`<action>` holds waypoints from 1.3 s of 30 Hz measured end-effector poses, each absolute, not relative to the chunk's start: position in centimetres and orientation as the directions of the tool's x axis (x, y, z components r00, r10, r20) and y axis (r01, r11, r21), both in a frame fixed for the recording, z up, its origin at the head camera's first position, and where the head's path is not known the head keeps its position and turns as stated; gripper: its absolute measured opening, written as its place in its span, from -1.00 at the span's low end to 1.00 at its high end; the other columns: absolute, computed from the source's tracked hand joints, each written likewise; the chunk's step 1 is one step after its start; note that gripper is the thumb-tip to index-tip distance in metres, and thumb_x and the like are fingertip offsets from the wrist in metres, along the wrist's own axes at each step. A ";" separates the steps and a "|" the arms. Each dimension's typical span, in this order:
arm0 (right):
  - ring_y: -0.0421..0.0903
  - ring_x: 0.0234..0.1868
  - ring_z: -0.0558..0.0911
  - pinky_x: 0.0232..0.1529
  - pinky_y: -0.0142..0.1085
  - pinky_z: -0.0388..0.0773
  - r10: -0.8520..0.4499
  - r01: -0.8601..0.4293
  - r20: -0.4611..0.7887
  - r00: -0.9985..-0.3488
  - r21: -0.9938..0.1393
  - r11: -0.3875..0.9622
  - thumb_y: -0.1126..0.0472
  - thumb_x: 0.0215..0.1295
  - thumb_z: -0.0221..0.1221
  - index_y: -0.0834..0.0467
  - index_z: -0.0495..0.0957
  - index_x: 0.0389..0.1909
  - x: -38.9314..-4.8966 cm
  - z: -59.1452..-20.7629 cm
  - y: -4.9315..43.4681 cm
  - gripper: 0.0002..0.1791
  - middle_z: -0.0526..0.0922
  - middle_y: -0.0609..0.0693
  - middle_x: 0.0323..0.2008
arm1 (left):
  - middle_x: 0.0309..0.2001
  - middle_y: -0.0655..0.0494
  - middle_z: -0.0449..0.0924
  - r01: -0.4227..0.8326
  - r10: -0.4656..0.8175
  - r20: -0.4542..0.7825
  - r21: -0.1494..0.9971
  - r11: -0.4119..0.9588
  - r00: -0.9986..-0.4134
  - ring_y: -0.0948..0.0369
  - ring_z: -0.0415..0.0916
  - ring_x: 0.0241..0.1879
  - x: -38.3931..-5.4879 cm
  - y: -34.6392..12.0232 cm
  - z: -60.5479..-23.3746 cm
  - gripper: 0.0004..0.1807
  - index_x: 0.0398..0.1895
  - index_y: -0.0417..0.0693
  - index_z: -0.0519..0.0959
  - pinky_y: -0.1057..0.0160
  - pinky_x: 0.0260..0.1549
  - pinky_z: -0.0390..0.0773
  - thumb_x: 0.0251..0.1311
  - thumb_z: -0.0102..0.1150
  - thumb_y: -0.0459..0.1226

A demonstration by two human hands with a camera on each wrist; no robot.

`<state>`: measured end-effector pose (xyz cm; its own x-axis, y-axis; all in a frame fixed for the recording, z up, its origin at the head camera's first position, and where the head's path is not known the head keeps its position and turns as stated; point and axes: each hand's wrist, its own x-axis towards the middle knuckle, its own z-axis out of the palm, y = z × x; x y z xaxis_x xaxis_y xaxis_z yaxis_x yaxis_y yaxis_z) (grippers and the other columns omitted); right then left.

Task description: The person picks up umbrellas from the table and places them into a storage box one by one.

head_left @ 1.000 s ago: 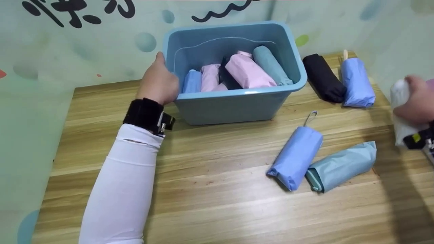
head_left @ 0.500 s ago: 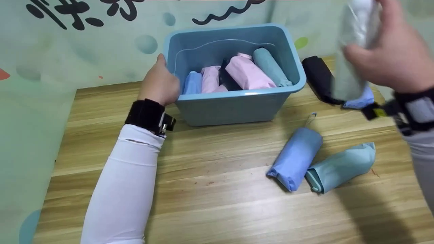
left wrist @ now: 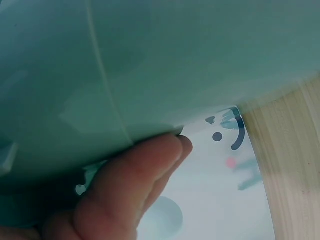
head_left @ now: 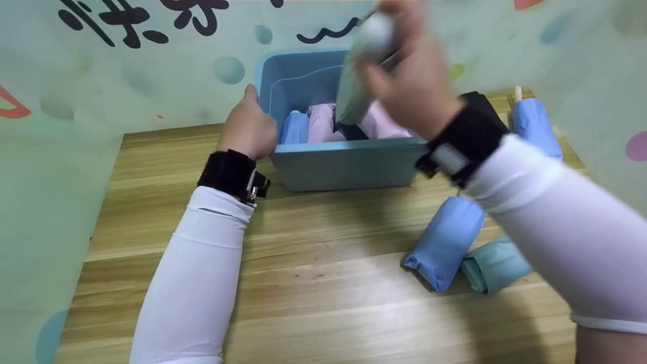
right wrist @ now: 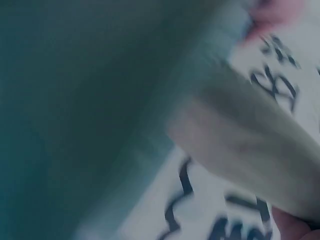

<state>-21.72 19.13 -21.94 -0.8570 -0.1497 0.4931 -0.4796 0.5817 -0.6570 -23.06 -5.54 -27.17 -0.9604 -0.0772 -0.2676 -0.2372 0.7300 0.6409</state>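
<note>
My left hand [head_left: 250, 126] grips the left rim of a blue plastic bin [head_left: 343, 167]. In the left wrist view its fingers [left wrist: 135, 175] lie against the bin's wall. Above the bin's right half, my right hand [head_left: 409, 83] holds a pale folded umbrella [head_left: 354, 91], blurred and tilted, its lower end over the opening. The right wrist view has the same umbrella [right wrist: 240, 140] beside the bin. Inside lie a blue folded umbrella [head_left: 295, 127], a pink one [head_left: 320, 123], a dark one [head_left: 351, 130] and another pink one [head_left: 385, 124]. My right hand and arm hide the bin's right side.
On the wooden table [head_left: 303, 313], a blue umbrella [head_left: 447, 242] and a teal umbrella [head_left: 495, 265] lie front right. Right of the bin are a black umbrella [head_left: 485, 106] and another blue umbrella [head_left: 537, 124]. A patterned backdrop [head_left: 187, 91] stands behind.
My right hand has carried the pale umbrella from the far right, up and leftward, to above the bin. The left hand keeps its grip on the rim.
</note>
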 end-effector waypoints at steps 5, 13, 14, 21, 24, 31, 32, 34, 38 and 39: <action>0.04 0.23 0.54 0.34 -0.10 0.46 -0.451 -0.653 0.492 -0.745 -0.397 0.645 0.33 0.37 0.25 0.12 0.56 0.28 -21.8 -24.9 18.0 -0.54 0.66 0.10 0.20 | 0.74 0.02 -0.15 -0.234 -0.068 -0.269 0.654 0.720 -0.961 0.04 0.02 0.66 -23.0 -4.8 -27.3 -0.15 0.73 0.04 -0.44 -0.06 0.64 0.01 0.53 -0.31 -0.33; 0.18 0.03 0.56 0.11 0.07 0.51 -0.448 -0.511 0.255 -0.857 -0.298 0.807 0.41 0.32 0.18 0.19 0.63 0.05 -21.6 -25.6 19.0 -0.70 0.65 0.19 0.08 | 0.74 -0.01 -0.14 -0.200 -0.048 -0.248 0.638 0.744 -0.968 0.08 0.03 0.65 -23.2 -4.3 -26.8 -0.14 0.73 -0.04 -0.42 0.02 0.65 0.01 0.48 -0.32 -0.32; 0.18 -0.01 0.57 0.09 0.07 0.52 -0.424 -0.479 0.233 -0.875 -0.294 0.827 0.39 0.33 0.18 0.20 0.61 0.05 -21.6 -25.4 19.0 -0.71 0.64 0.20 0.04 | 0.74 -0.01 -0.14 -0.198 -0.046 -0.247 0.638 0.744 -0.968 0.09 0.02 0.66 -23.2 -4.3 -26.8 -0.14 0.73 -0.04 -0.43 0.03 0.65 0.01 0.48 -0.32 -0.32; 0.15 -0.05 0.62 0.07 0.06 0.59 -0.300 -0.315 0.096 -0.949 -0.300 0.900 0.35 0.47 0.11 0.23 0.56 0.06 -22.3 -24.8 18.1 -0.78 0.64 0.23 -0.01 | 0.74 -0.03 -0.16 -0.200 -0.047 -0.245 0.650 0.733 -0.968 0.04 -0.01 0.67 -23.1 -4.2 -26.9 -0.14 0.73 -0.03 -0.43 -0.01 0.65 -0.01 0.49 -0.32 -0.34; 0.11 -0.14 0.61 0.01 0.04 0.61 -0.306 -0.309 0.056 -0.950 -0.287 0.907 0.36 0.47 0.08 0.24 0.61 -0.03 -22.7 -25.1 18.0 -0.82 0.70 0.20 -0.08 | 0.74 -0.05 -0.18 -0.207 -0.050 -0.251 0.650 0.731 -0.967 0.03 -0.03 0.68 -23.0 -4.3 -27.3 -0.14 0.73 -0.03 -0.43 -0.02 0.65 -0.01 0.50 -0.32 -0.34; 0.05 -0.35 0.53 -0.26 -0.15 0.45 -0.351 -0.324 -0.088 -0.932 -0.230 0.918 -0.03 0.48 0.24 0.23 0.75 -0.27 -23.3 -25.6 18.6 -0.62 0.67 0.09 -0.38 | 0.74 -0.06 -0.17 -0.219 -0.062 -0.255 0.652 0.725 -0.965 0.00 -0.03 0.68 -22.7 -4.7 -27.3 -0.15 0.73 -0.03 -0.42 -0.07 0.64 -0.02 0.51 -0.31 -0.35; 0.04 -0.35 0.53 -0.27 -0.17 0.43 -0.351 -0.320 -0.113 -0.930 -0.228 0.920 -0.04 0.48 0.23 0.23 0.76 -0.28 -23.4 -25.6 18.7 -0.61 0.65 0.08 -0.41 | 0.74 -0.07 -0.17 -0.217 -0.063 -0.252 0.653 0.726 -0.966 -0.01 -0.03 0.68 -22.7 -4.7 -27.3 -0.15 0.73 -0.04 -0.42 -0.07 0.64 -0.02 0.51 -0.30 -0.35; 0.05 -0.34 0.53 -0.26 -0.18 0.41 -0.338 -0.296 -0.148 -0.930 -0.246 0.923 -0.04 0.46 0.24 0.22 0.76 -0.28 -23.5 -25.5 18.9 -0.62 0.63 0.07 -0.42 | 0.73 -0.07 -0.16 -0.211 -0.061 -0.245 0.653 0.727 -0.968 -0.01 -0.02 0.67 -22.8 -4.5 -27.2 -0.15 0.73 -0.05 -0.41 -0.06 0.64 -0.02 0.50 -0.29 -0.35; 0.08 -0.24 0.57 -0.15 -0.11 0.51 -0.277 -0.216 -0.172 -0.945 -0.303 0.928 -0.02 0.38 0.31 0.24 0.66 -0.11 -23.5 -25.3 19.2 -0.63 0.68 0.12 -0.26 | 0.73 -0.09 -0.14 -0.199 -0.054 -0.235 0.653 0.731 -0.970 -0.01 -0.02 0.67 -22.8 -4.4 -27.1 -0.14 0.73 -0.07 -0.40 -0.05 0.65 -0.02 0.50 -0.29 -0.35; 0.09 -0.18 0.58 -0.10 -0.08 0.53 -0.263 -0.199 -0.169 -0.950 -0.320 0.926 -0.03 0.37 0.32 0.23 0.63 -0.02 -23.5 -25.3 19.2 -0.59 0.70 0.13 -0.17 | 0.73 -0.10 -0.13 -0.193 -0.051 -0.230 0.654 0.732 -0.972 0.00 -0.01 0.67 -22.8 -4.4 -27.1 -0.14 0.73 -0.08 -0.40 -0.04 0.65 -0.01 0.49 -0.29 -0.34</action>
